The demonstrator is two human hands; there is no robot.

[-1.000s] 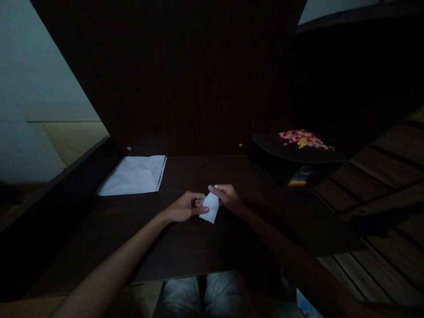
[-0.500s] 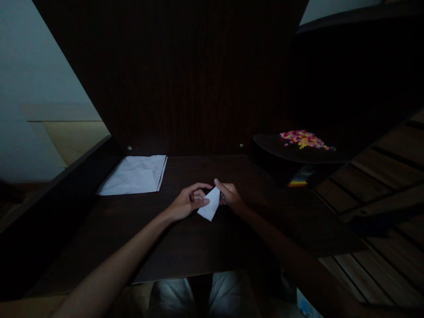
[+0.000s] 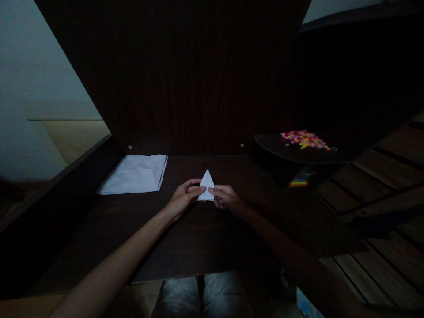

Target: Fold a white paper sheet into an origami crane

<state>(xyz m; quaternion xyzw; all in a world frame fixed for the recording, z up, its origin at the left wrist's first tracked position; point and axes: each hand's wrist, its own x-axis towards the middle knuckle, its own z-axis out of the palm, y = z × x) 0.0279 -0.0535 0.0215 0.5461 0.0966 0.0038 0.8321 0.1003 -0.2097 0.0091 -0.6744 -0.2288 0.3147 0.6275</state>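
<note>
A small folded white paper piece [image 3: 207, 184], pointed at the top, stands upright over the middle of a dark wooden desk [image 3: 185, 238]. My left hand [image 3: 183, 199] pinches its lower left edge with thumb and forefinger. My right hand [image 3: 225, 198] pinches the lower right edge the same way. Both hands sit close together just above the desk top, and the paper's bottom is hidden behind my fingertips.
A stack of white paper sheets [image 3: 135, 174] lies at the desk's back left. On a dark side shelf [image 3: 285, 152] to the right lies a heap of small coloured pieces [image 3: 304, 138], with a coloured packet [image 3: 300, 179] below. A dark wood panel rises behind the desk.
The folded paper was turned from a downward slant to upright with its tip pointing away. Both hands shifted slightly away from me and now pinch its bottom corners.
</note>
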